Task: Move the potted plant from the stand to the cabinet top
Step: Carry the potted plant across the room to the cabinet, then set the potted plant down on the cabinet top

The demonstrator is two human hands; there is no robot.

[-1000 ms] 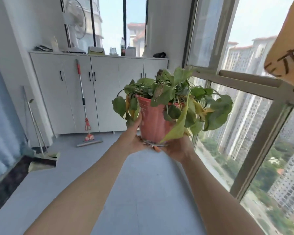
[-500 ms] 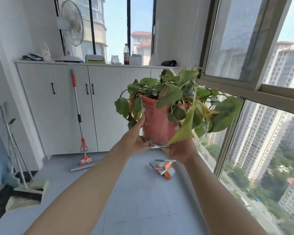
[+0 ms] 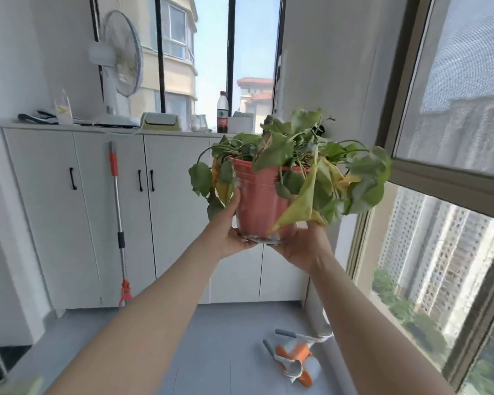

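Note:
I hold a potted plant [image 3: 261, 203] in the air in front of me: a pinkish-red plastic pot on a clear saucer, with drooping green and yellow leaves. My left hand [image 3: 226, 232] cups the pot's lower left side, thumb up along its wall. My right hand [image 3: 304, 246] supports the base from the lower right, partly hidden by a hanging yellow leaf. The white cabinet's top [image 3: 183, 132] runs across behind the plant, roughly level with the pot's rim. The stand is out of view.
On the cabinet top stand a white fan [image 3: 117, 69], a green box [image 3: 160, 121], a dark bottle [image 3: 223, 112] and a white box [image 3: 240, 124]. A mop [image 3: 117, 212] leans on the doors. An orange-grey tool [image 3: 294, 363] lies on the floor. Windows line the right.
I have walked closer to the cabinet, which now looms larger. The plant is carried higher, its rim near the cabinet top's level. Both hands keep the same hold.

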